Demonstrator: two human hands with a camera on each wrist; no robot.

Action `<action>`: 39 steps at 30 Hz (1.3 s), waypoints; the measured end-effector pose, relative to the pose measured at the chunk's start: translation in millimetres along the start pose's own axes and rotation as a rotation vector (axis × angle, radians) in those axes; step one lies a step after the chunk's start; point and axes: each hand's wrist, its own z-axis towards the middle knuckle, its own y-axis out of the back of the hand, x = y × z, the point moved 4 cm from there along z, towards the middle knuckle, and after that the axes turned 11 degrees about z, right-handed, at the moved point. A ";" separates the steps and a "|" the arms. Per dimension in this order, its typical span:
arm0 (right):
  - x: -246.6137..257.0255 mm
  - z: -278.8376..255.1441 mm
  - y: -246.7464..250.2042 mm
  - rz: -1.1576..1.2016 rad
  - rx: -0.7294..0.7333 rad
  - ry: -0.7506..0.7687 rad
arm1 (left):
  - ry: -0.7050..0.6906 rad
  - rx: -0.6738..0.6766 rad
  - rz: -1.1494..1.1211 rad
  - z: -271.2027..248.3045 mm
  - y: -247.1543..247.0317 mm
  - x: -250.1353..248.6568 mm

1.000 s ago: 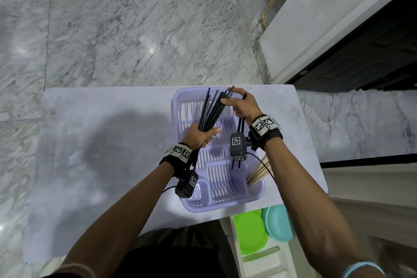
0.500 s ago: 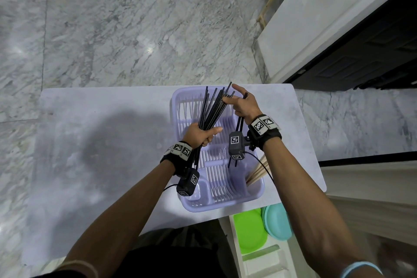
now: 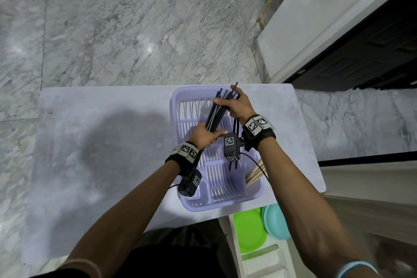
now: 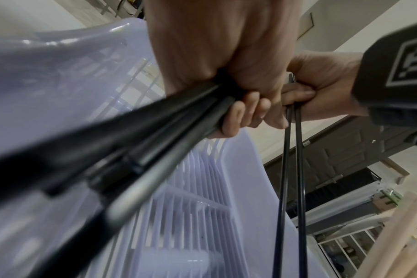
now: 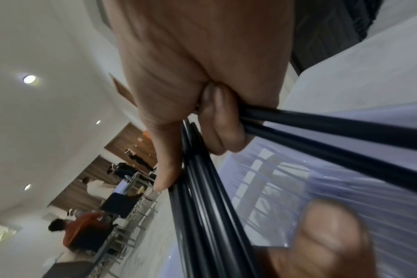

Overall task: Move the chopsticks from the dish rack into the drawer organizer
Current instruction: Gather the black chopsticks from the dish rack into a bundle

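Note:
A lavender dish rack (image 3: 180,106) stands on the white table. Over it, my left hand (image 3: 206,136) grips the lower part of a bundle of black chopsticks (image 3: 217,110), which slants up and away. My right hand (image 3: 238,106) holds the bundle's upper ends with thumb and fingers. It also pinches two more black chopsticks (image 3: 234,126) that hang down toward the rack floor. The left wrist view shows the bundle (image 4: 155,150) in my fist and the hanging pair (image 4: 291,169). The right wrist view shows my fingers (image 5: 217,122) curled on the pair (image 5: 321,135). Pale wooden chopsticks (image 3: 255,174) lean in the rack's near right corner.
An open drawer at the lower right holds a green plate (image 3: 248,230), teal plates (image 3: 275,221) and a white compartmented organizer (image 3: 264,262). The table's (image 3: 101,142) left half is bare surface. A dark door (image 3: 372,52) and white wall stand at the far right.
The fanned black chopsticks have been drawn together into a tighter bundle. My right hand has closed over their upper ends. Both hands stay over the rack.

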 end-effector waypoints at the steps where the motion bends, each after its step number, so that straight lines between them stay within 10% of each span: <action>1: -0.3 1.1 0.5 0.018 0.001 -0.011 | 0.004 -0.004 0.002 0.1 0.2 -1.0; 39: 37.3 15.9 18.8 -0.370 0.231 0.009 | 0.017 0.036 0.095 -5.0 6.4 -7.7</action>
